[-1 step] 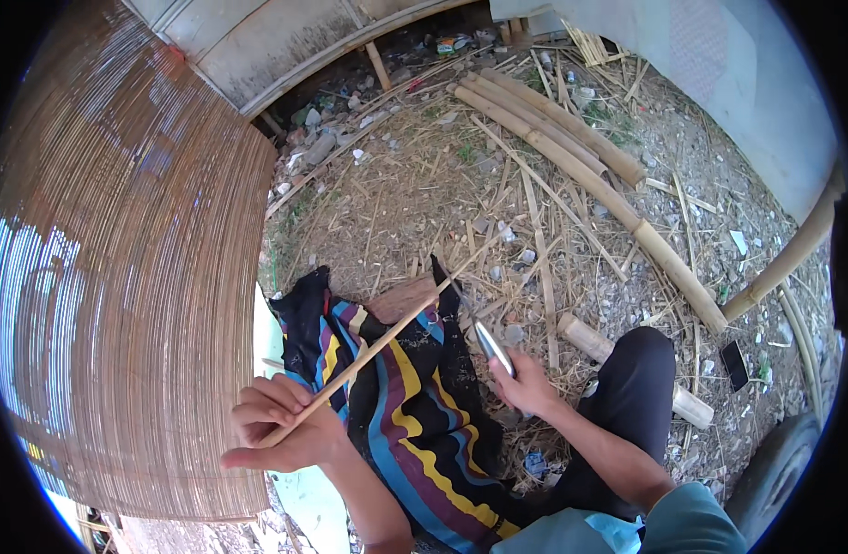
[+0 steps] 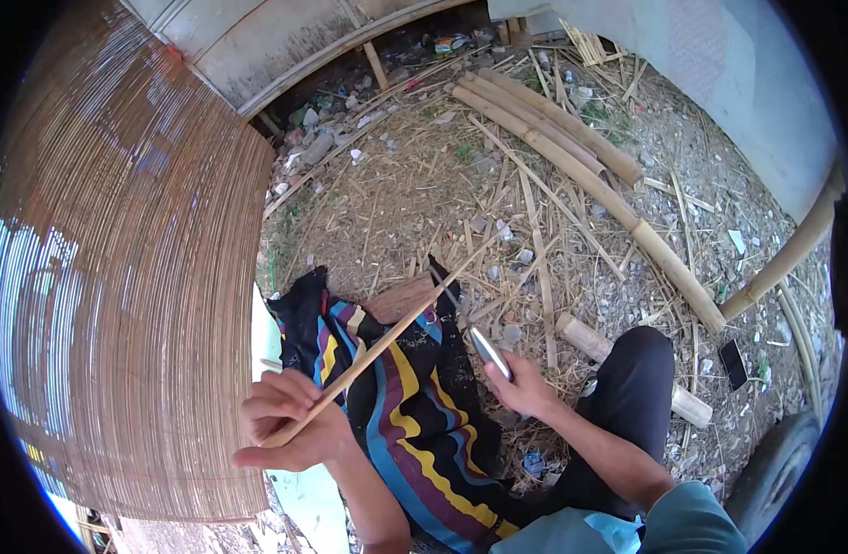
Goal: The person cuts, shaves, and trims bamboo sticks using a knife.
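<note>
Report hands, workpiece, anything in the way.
Left hand holding bamboo strip; right hand gripping knife. Blade crosses strip in view, contact unclear. Striped cloth beneath, nothing seen blocking strip.

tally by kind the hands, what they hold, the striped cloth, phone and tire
Hands: 2 (left hand, right hand)
Bamboo strip: 1
Knife: 1
Striped cloth: 1
Phone: 1
Tire: 1
Total: 7
</note>
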`<state>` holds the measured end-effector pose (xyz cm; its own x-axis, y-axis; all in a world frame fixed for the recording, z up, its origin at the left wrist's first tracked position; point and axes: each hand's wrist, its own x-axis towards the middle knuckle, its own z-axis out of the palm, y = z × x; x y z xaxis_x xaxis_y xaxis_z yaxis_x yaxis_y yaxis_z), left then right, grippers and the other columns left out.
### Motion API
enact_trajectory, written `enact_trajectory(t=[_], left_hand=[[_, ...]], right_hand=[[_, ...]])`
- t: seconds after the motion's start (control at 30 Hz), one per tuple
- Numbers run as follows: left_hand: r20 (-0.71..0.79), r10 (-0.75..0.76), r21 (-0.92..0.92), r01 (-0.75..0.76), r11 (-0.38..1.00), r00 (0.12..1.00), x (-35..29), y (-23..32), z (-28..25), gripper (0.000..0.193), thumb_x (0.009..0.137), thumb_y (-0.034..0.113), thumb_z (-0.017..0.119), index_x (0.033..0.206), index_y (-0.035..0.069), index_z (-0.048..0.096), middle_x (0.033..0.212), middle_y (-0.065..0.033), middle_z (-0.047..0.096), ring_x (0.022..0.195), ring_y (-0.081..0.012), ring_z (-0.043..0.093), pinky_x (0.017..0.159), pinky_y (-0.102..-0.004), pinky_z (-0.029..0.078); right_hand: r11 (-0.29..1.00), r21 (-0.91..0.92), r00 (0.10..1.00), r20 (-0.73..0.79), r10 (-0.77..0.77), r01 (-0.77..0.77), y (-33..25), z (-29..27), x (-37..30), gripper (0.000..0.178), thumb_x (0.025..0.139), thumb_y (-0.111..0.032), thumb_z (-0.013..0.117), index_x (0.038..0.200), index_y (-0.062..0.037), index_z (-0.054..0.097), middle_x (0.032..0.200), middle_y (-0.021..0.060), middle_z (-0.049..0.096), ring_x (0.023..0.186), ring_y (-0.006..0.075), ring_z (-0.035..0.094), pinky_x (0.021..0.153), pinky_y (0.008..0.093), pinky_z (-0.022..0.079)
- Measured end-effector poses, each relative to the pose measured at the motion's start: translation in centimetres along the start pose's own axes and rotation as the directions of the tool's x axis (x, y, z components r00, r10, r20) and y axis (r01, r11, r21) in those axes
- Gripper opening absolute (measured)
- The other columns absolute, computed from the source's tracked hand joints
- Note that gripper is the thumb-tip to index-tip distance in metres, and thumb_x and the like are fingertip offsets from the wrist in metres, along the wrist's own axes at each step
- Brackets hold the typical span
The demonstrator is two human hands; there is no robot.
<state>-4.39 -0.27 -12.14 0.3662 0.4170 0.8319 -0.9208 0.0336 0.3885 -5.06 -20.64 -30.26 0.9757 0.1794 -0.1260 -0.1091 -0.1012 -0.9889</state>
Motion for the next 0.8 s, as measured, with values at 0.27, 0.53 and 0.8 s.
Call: enact_trajectory(t=[0.27, 0.53, 0.8], left_hand=[[0.016, -0.296, -0.05, 0.297, 0.954, 0.955, -3.5, -4.0, 1.8, 0.064, 0.095, 0.053, 0.02, 0.054, 0.007, 0.039, 0.049, -0.0021, 0.033, 0.045, -0.0131, 0.035, 0.039, -0.0226, 0.028], [0.111, -0.263, -0.026, 0.268, 0.963, 0.958, -3.7, -4.3, 1.8, 0.063, 0.096, 0.05, 0.021, 0.054, 0.007, 0.039, 0.046, -0.0008, 0.032, 0.041, -0.0122, 0.033, 0.036, -0.0225, 0.029], [0.118, -0.299, -0.042, 0.305, 0.951, 0.947, -3.5, -5.0, 1.3, 0.064, 0.095, 0.051, 0.022, 0.054, 0.007, 0.041, 0.046, -0.0001, 0.033, 0.04, -0.011, 0.031, 0.039, -0.0232, 0.027]], right_hand=[[0.957, -0.233, 0.984, 0.032, -0.172, 0.175, -2.0, 0.0, -0.8, 0.04, 0.087, -0.04, 0.056, 0.091, -0.0002, 0.059, 0.056, 0.0134, 0.055, 0.053, 0.0294, 0.06, 0.054, 0.0369, 0.047], [0.888, -0.396, 0.911, 0.409, -0.055, 0.232, -6.1, -1.8, 0.4, 0.053, 0.089, -0.048, 0.046, 0.107, 0.0021, 0.052, 0.071, 0.0212, 0.059, 0.07, 0.0378, 0.061, 0.07, 0.0445, 0.048], [0.92, -0.381, 0.977, 0.214, -0.003, 0.086, -7.7, -3.0, 5.7, 0.046, 0.088, -0.044, 0.049, 0.104, -0.0015, 0.051, 0.074, 0.0177, 0.059, 0.075, 0.0327, 0.061, 0.07, 0.043, 0.046]])
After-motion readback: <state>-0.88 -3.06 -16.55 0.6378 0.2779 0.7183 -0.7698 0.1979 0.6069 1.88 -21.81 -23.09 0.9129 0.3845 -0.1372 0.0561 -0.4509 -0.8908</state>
